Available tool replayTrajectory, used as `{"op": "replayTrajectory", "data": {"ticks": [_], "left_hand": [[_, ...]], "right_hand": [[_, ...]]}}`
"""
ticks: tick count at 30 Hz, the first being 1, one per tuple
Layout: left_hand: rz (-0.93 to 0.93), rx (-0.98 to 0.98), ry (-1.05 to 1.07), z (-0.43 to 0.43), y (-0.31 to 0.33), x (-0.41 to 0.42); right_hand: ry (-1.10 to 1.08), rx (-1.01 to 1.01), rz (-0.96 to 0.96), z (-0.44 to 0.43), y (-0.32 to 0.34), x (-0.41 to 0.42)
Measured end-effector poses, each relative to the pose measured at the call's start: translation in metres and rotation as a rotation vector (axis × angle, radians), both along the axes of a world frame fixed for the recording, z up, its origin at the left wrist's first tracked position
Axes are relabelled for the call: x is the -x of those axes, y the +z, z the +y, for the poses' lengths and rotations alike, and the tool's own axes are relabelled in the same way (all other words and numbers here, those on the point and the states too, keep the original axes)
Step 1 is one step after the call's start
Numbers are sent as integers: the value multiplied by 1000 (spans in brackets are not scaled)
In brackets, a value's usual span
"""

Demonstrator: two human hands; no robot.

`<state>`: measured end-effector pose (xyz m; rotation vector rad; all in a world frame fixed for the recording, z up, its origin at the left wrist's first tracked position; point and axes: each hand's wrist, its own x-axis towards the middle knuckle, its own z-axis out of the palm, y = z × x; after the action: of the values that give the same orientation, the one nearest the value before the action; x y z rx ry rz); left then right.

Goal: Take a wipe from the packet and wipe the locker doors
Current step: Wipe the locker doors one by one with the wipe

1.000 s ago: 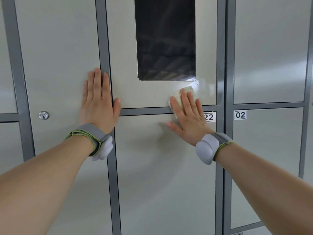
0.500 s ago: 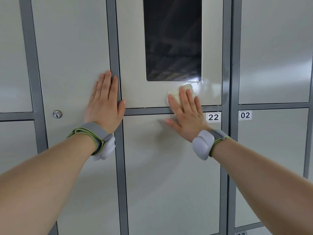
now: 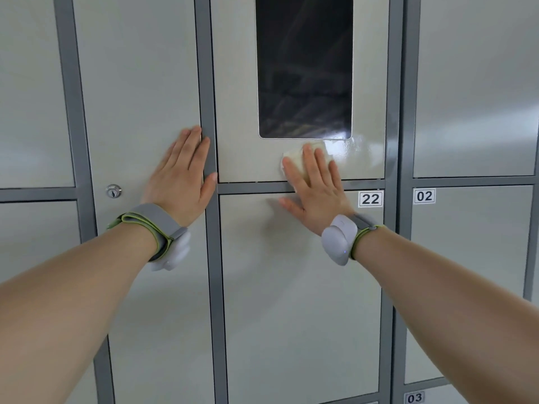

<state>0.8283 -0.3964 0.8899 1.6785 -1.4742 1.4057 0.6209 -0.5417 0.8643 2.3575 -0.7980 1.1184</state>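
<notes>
**Wipe was flat on the cream door, right under the screen**

So here's where we were. The dark screen (image 3: 304, 68) was our reference for everything. The wipe (image 3: 296, 161), a folded pale pad, sat just below the screen's bottom edge, toward its right corner, on the cream door (image 3: 236, 112) that frames the screen. Our right hand (image 3: 316, 193) lay on top of it with the fingers (image 3: 310, 161) straight and a little spread. They pressed the wipe flat against the door rather than curling round it. The thumb stuck out to the side, lower down from the screen, over the door labelled 22 (image 3: 370, 198).

Our left hand (image 3: 182, 182) was down and to the left of the screen. It was also flat and relaxed and held nothing. The palm rested on the neighbouring grey door (image 3: 140, 83), and the thumb and one fingertip overlapped the grey frame post (image 3: 208, 83) that runs up the screen's left side.

Other bits:
- There was a glossy patch (image 3: 350, 150) on the cream paint just under the screen's bottom-right corner, beside the wipe.
- A round keyhole lock (image 3: 113, 191) sat further down-left of the screen, past the left hand.
- The 02 label (image 3: 424, 196) was below-right of the screen, and the 03 label (image 3: 414, 398) was far below it.
- We wore a grey and green wristband (image 3: 339, 239) on each wrist.
</notes>
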Motion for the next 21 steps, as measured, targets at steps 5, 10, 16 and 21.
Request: {"op": "replayTrajectory", "data": {"ticks": [5, 10, 16, 21], "left_hand": [[-13, 65, 87, 19, -3, -19], [53, 101, 154, 33, -14, -41], [89, 104, 160, 26, -25, -45], [53, 151, 163, 21, -26, -49]], "right_hand": [[-48, -95, -115, 6, 18, -11], [40, -8, -42, 8, 2, -23], [44, 73, 5, 16, 9, -27], [26, 27, -95, 22, 22, -46]]}}
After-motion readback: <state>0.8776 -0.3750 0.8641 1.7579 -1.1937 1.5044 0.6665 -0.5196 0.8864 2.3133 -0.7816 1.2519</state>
